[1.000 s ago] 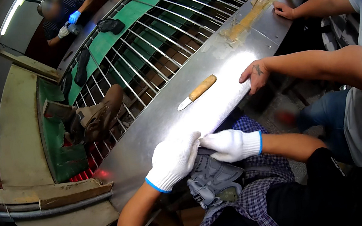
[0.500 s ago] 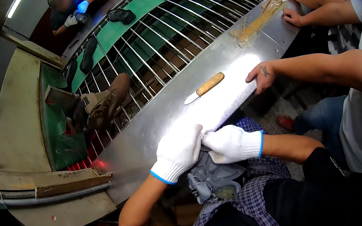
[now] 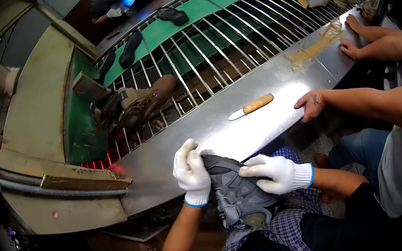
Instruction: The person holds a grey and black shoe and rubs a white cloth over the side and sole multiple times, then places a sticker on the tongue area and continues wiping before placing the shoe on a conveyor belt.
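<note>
Grey shoe held between two gloved hands at the near edge of the steel bench

The grey shoe (image 3: 238, 194) lies between the hands, its long axis running from the fingers back toward the body; the left hand (image 3: 191, 171) curls shut over its far end, the right hand (image 3: 274, 172) presses closed fingers on its side, both equally near. It looks like grey mesh with darker overlays. Beyond the fingertips lies a wooden-handled knife (image 3: 252, 106)

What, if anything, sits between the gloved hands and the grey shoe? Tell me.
Nothing visible does. The left hand and right hand both already grip the grey shoe at its upper end, over the near edge of the steel table.
</note>
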Tool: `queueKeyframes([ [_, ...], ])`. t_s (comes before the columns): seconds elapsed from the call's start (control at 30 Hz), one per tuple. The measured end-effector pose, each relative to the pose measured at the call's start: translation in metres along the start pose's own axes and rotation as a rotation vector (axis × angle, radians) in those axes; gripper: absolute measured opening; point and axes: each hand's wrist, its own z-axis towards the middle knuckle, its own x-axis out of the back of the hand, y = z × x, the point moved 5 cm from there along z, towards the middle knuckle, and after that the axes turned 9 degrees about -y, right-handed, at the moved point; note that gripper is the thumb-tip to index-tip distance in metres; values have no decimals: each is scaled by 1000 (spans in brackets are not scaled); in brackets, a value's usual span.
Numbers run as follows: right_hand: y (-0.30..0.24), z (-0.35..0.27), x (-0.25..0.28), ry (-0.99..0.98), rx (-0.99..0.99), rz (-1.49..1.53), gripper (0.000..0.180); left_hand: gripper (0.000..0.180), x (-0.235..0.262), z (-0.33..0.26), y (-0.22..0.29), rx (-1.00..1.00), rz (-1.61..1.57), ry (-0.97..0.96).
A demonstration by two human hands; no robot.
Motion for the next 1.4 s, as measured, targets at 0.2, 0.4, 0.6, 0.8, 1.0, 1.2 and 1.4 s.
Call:
queueKeyframes([
  [0.2,48,26,-14,60,-325,372,39,36,0,-32,-71,267,-305,-23],
  [0.4,49,40,-26,141,-279,335,42,25,-14,-24,-59,272,-436,-181],
  [0.6,14,28,8,-48,-412,100,44,24,-36,-23,-45,284,-433,-230],
  [0.8,19,44,31,-55,-311,56,48,26,-55,-17,-13,212,-468,-314],
  [1.0,-21,44,56,64,-220,194,94,44,-61,-23,25,131,-448,-221],
  [1.2,-46,12,79,193,-214,258,108,54,-31,-93,-42,578,-704,-356],
  [1.4,-65,5,75,609,116,474,103,92,0,-211,-26,1256,-1005,-580],
])
